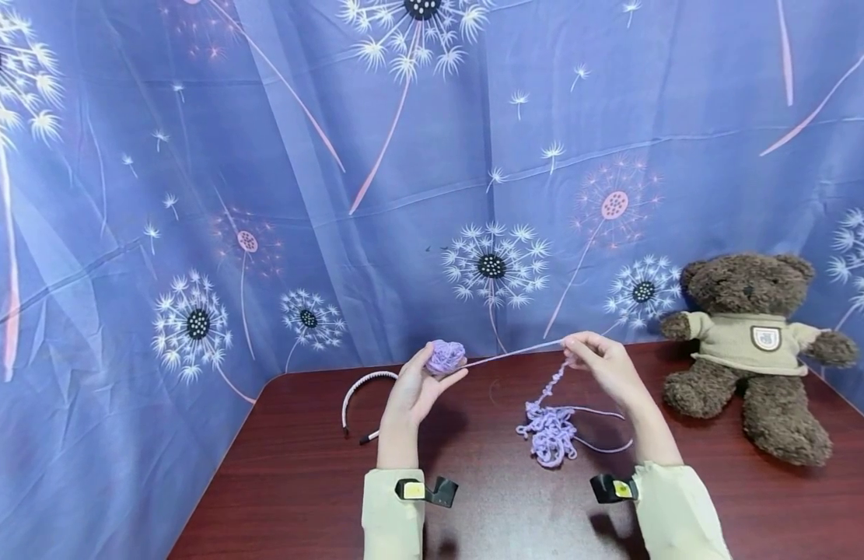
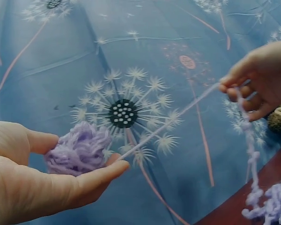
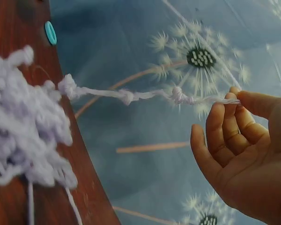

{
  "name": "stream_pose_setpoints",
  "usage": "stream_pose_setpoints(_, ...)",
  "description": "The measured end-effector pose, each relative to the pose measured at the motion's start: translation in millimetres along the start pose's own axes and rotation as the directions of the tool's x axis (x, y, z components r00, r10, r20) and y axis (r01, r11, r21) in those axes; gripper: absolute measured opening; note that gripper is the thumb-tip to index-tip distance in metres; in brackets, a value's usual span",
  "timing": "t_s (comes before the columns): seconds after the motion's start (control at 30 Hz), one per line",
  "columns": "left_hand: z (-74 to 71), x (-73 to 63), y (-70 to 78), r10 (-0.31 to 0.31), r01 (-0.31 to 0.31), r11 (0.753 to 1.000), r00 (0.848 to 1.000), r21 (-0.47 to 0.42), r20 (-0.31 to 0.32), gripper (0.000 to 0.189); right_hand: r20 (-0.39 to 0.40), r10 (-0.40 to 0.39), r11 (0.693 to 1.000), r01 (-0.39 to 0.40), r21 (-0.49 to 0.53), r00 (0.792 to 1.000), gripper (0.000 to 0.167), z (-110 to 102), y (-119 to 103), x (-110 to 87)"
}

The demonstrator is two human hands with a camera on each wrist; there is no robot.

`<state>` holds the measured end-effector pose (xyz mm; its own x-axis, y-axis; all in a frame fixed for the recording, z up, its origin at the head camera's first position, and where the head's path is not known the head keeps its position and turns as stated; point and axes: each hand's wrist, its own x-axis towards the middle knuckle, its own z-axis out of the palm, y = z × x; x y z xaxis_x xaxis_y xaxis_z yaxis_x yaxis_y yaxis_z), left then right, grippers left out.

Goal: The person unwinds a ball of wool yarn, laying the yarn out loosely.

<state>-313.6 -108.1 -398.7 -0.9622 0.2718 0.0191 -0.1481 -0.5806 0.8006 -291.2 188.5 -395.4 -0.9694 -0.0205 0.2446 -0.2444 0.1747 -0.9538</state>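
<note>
Yarn ball [image 1: 445,356]: small, soft and purple, up in the air over the far side of the worktop [image 1: 494,513].
Left grip [image 1: 418,389]: holds the yarn ball, with the thumb on 1 side and the fingers under it.
Tight strand [image 1: 512,355]: 1 straight line of yarn from the ball across to the other hand.
Right grip [image 1: 603,365]: pinches the strand with thumb and fingertips.
Knotty yarn [image 3: 177,95]: hangs below that pinch, full of little lumps, and leads down to the heap.
Yarn heap [image 1: 552,435]: a messy purple pile on the worktop, with 2 strands poking out to the right.
Step now: it looks like winding yarn into a ball, with the strand pulled tight between the 2 hands.
Next move: I think it calls for wrapping the strand round the ball, gently, so the lumps do not snag.
Headband [image 1: 368,377]: white, lying just beside the left arm.
Teddy bear [image 1: 750,342]: brown, sitting at the right.
Cloth [image 1: 418,155]: blue with dandelions, hanging behind everything.
</note>
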Motion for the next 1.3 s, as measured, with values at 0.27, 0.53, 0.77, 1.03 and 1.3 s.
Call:
stream_pose_setpoints(0.27, -3.6, -3.7, 8.1, -0.061, 0.061, 0.998, 0.998, 0.022, 0.001, 0.025, -0.095, 0.012, 0.994, -0.001, 0.113, 0.995, 0.022, -26, 15, -1.3)
stream_pose_setpoints(0.53, -2.5, -4.5, 8.1, -0.083, 0.081, 0.991, 0.996, 0.102, 0.012, 0.021, -0.175, -0.001, 0.959, 0.05, 0.279, 0.985, 0.025, -40, 20, -4.5)
stream_pose_setpoints(0.77, -6.6, -4.4, 8.1, -0.049, 0.05, 0.995, 0.999, 0.084, -0.013, 0.021, -0.219, 0.0, 0.916, 0.088, 0.391, 0.976, 0.022, -52, 23, -10.4)
stream_pose_setpoints(1.03, -11.7, -3.6, 6.0, -0.036, 0.044, 0.996, 0.995, 0.083, -0.098, 0.016, -0.285, -0.001, 0.85, 0.151, 0.505, 0.959, 0.025, -64, 27, -12.2)
stream_pose_setpoints(1.3, -13.9, -4.0, 7.2, -0.01, 0.014, 0.999, 0.993, 0.032, -0.115, 0.015, -0.343, 0.027, 0.824, 0.174, 0.54, 0.939, 0.026, -74, 33, -14.1)
